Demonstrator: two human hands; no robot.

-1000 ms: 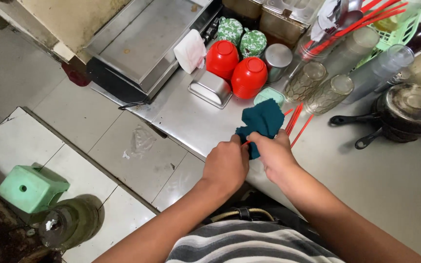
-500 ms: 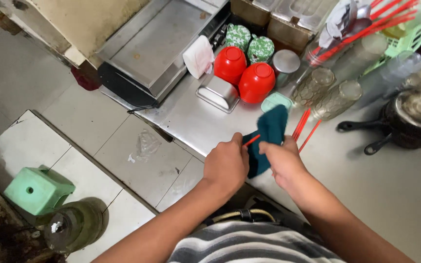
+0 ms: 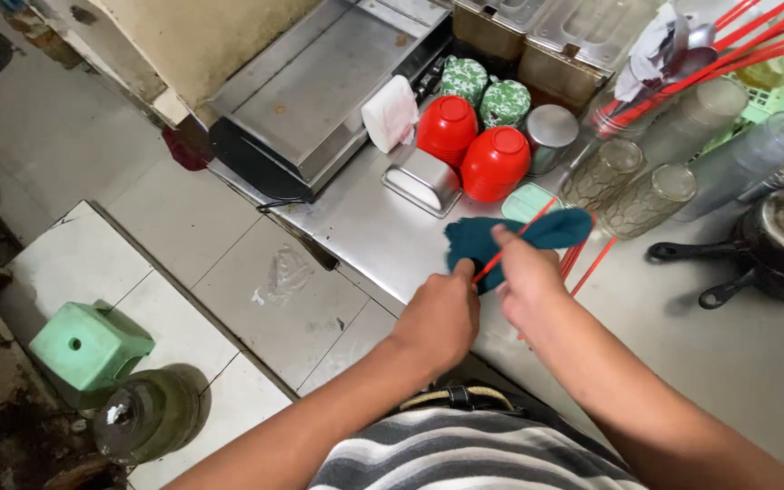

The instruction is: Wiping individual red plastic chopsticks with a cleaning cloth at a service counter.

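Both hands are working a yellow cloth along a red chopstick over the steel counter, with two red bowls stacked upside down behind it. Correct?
Not quite: the cloth is dark teal, not yellow, as the head view shows. The rest holds.

The dark teal cloth [image 3: 512,238] isn't bunched up tall like a second ago; it's now spread flatter and wider across the steel counter [image 3: 383,227]. The left hand [image 3: 439,316] and right hand [image 3: 524,277] sit a bit further apart, pinching the thin red chopstick [image 3: 501,259] in the cloth.
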